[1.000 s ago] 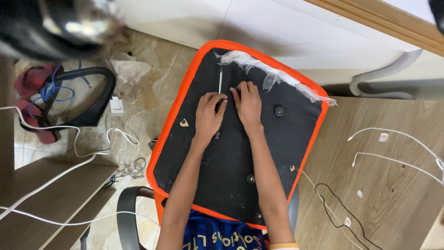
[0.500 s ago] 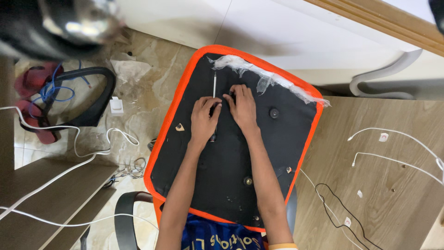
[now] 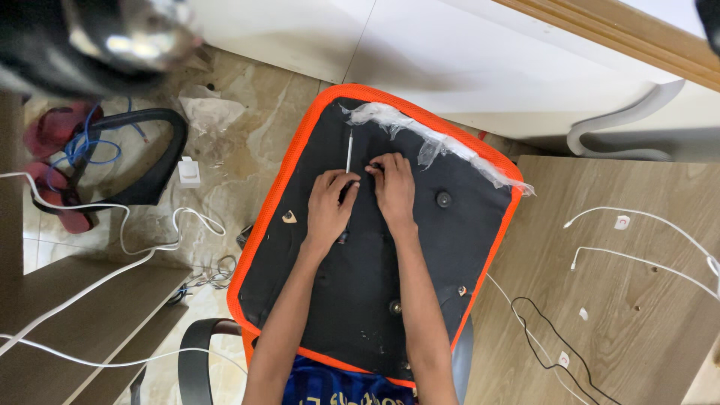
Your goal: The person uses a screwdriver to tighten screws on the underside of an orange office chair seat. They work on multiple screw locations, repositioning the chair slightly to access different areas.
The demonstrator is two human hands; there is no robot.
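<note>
A black seat underside (image 3: 360,300) with an orange mesh rim (image 3: 259,225) lies flat in front of me. My left hand (image 3: 328,202) is closed around a screwdriver (image 3: 349,150). Its metal shaft points away from me and its dark handle end shows below my palm. My right hand (image 3: 391,187) rests on the seat just to the right, fingertips curled onto a small dark spot beside the shaft. Whether they pinch anything is hidden. A round black fitting (image 3: 444,199) sits to the right of that hand.
Crumpled clear plastic wrap (image 3: 420,135) clings to the seat's far edge. A wooden tabletop (image 3: 622,315) with white and black cables is at the right. A black curved armrest (image 3: 150,172), white cables and red sandals (image 3: 45,150) lie on the floor at left. A grey armrest (image 3: 622,124) lies far right.
The view has shifted slightly, so the seat sits lower in frame. Both hands stay close together by the screwdriver, and my right fingertips have drawn nearer to its shaft.
</note>
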